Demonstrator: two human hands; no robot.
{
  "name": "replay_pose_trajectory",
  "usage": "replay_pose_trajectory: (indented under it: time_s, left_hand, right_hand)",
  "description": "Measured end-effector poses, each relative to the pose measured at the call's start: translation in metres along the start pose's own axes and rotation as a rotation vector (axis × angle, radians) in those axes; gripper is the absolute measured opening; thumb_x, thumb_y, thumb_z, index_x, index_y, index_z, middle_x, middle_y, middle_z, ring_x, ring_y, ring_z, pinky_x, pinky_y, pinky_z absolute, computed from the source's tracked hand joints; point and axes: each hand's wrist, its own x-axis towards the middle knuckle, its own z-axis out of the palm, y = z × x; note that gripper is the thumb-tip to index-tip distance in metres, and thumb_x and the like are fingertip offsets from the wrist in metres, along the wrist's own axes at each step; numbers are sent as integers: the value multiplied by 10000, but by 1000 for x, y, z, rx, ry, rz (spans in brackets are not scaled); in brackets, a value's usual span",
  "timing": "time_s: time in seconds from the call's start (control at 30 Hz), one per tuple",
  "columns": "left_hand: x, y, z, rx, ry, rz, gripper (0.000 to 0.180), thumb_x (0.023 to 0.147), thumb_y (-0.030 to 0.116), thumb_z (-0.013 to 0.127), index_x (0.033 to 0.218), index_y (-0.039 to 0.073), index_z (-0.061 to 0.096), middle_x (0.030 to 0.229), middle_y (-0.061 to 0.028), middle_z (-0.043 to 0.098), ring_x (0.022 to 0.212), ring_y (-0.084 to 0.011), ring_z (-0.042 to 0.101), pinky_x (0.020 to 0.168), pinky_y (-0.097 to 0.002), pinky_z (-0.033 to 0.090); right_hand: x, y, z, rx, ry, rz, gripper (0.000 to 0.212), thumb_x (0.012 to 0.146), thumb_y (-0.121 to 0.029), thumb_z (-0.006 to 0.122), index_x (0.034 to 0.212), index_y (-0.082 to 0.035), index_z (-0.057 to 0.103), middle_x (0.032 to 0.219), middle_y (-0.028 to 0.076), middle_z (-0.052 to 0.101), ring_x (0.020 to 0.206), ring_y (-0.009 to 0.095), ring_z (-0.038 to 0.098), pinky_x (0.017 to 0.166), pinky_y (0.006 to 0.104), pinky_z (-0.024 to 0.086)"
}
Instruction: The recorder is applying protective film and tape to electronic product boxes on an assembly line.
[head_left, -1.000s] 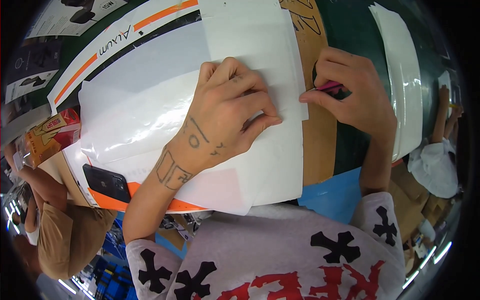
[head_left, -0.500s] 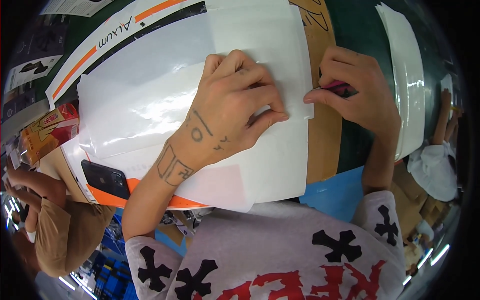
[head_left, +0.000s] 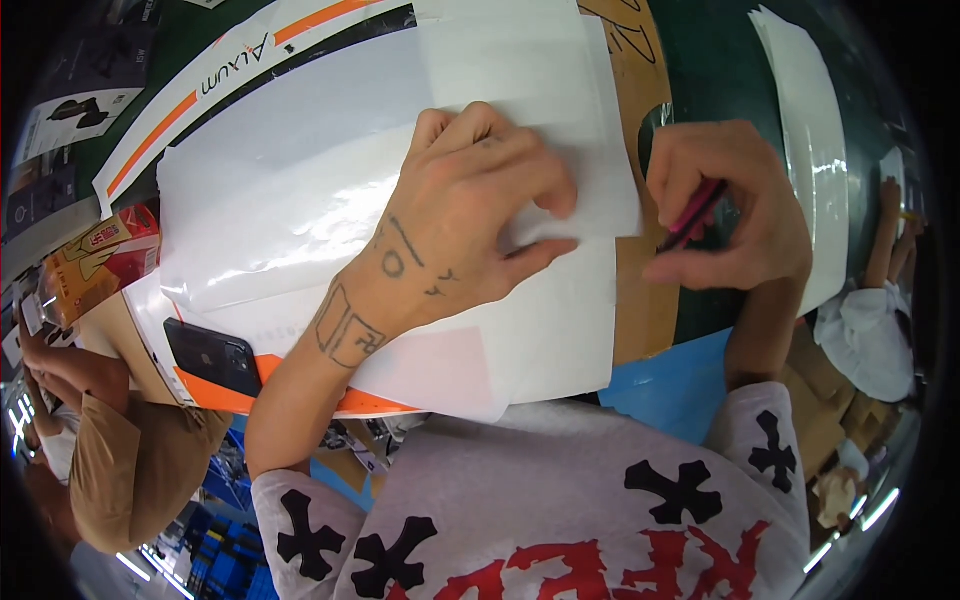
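At left, a glossy clear sheet [head_left: 280,235] already lies spread out; how much work is left, I cannot tell. The left hand [head_left: 475,205] rests on white paper [head_left: 560,340], its grip loosely parted between thumb and forefinger, pinching nothing visible. Rightward, over the cardboard [head_left: 645,300] edge, the right hand's [head_left: 768,205] grip is closed around a slim pink-and-black tool [head_left: 697,212], apparently clear of the paper.

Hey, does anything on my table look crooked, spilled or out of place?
I see no spill, but the white sheets under your left hand aren't squared up: one juts rightward over the brown cardboard. The dark phone also lies slanted, though that seems minor.
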Motion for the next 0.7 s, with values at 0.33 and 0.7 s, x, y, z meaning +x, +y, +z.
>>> replay_pose_trajectory:
  time_s: [0.33, 0.7]
  left_hand:
    - [0, 15, -5, -361, 111, -92, 658, 682, 105, 944, 1222, 143, 571, 977, 14, 691, 858, -163, 603, 928, -332, 418]
    - [-1, 12, -11, -455, 150, -187, 582, 796, -76, 781, 1311, 49, 543, 970, -40, 759, 843, -148, 661, 860, -277, 490]
  right_hand:
    - [3, 0, 12, -59, 100, 19, 342, 613, -77, 922, 717, -73, 596, 704, 6, 583, 570, 138, 428, 547, 265, 347]
    - [14, -5, 18, -201, 320, 5, 242, 703, -79, 876, 844, -48, 681, 800, 24, 616, 625, 154, 462, 577, 275, 355]
